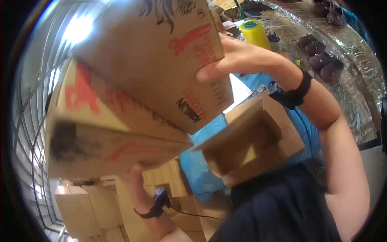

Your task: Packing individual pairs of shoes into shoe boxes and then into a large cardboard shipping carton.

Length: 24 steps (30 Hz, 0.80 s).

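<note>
The right hand [227, 56] clamps the printed carton [161, 72] at right; the left hand [136, 174], grip unclear, touches below, farther from the open box [292, 143]

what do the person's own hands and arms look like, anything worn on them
The right hand is ungloved, with a black band around its wrist; that forearm is bare. The left hand, mostly hidden, has a dark wristband with a small boxy dark-blue device, and a thin black cable leads off beside it.
</note>
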Motion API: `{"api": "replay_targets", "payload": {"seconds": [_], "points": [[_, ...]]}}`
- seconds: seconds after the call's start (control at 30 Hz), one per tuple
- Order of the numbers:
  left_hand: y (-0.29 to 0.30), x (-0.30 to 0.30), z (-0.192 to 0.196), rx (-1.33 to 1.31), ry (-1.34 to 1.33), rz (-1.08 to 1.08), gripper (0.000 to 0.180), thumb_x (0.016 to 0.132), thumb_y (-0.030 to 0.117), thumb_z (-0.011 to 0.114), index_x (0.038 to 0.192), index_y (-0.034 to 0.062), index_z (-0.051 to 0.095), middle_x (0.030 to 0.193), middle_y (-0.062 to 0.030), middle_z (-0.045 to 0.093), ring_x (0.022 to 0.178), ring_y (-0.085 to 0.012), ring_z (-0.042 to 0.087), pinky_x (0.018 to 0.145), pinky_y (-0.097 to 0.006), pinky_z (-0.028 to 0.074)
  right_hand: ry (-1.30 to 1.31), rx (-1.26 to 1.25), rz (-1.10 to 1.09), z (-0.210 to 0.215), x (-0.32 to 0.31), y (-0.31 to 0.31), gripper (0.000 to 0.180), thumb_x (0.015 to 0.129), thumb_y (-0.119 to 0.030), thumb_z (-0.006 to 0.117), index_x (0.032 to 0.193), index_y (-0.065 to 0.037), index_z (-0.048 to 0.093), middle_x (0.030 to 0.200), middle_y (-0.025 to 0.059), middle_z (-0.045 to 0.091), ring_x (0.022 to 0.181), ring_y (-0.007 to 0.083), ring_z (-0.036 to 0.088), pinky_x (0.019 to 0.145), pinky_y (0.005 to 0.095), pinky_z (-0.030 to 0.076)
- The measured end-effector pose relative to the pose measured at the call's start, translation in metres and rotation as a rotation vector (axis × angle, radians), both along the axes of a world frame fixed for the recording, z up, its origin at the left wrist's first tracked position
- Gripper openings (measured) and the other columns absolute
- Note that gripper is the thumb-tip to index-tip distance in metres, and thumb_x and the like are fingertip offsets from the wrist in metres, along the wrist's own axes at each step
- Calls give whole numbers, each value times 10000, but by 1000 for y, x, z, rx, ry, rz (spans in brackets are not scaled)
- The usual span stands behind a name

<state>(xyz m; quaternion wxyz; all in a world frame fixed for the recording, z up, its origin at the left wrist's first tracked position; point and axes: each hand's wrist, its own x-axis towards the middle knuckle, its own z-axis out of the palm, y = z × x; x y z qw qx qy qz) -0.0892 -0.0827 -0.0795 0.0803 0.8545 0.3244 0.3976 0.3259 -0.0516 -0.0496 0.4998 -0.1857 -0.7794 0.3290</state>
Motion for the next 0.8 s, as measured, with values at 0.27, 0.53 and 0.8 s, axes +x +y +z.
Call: {"api": "replay_targets", "payload": {"seconds": [0.27,0.53,0.8], "points": [[-245,-121,-60,-358,-261,842,476,908,239,739,1276,-26,593,1227,-106,640,1107,-239,600,1009,-351,453,-60,372,-82,-9,-211,-71,1110,612,-287,892,1508,7,307,1364,258,514,1273,398,492,1087,449,402],[-371,-211,-221,-738,-609,1397,631,848,128,800,1391,-31,520,1346,-136,593,1245,-265,545,1090,-376,404,-209,39,515,-198,-424,-99,1137,653,-38,819,1581,-87,163,1453,253,328,1377,434,352,1162,451,340],[-380,-244,-346,-921,-690,1280,608,868,202,792,1366,-32,534,1377,-138,579,1300,-263,509,1118,-386,381,-404,-192,711,-358,-519,-78,1095,688,-7,807,1586,-99,186,1460,226,423,1372,385,408,1142,422,364]]}}
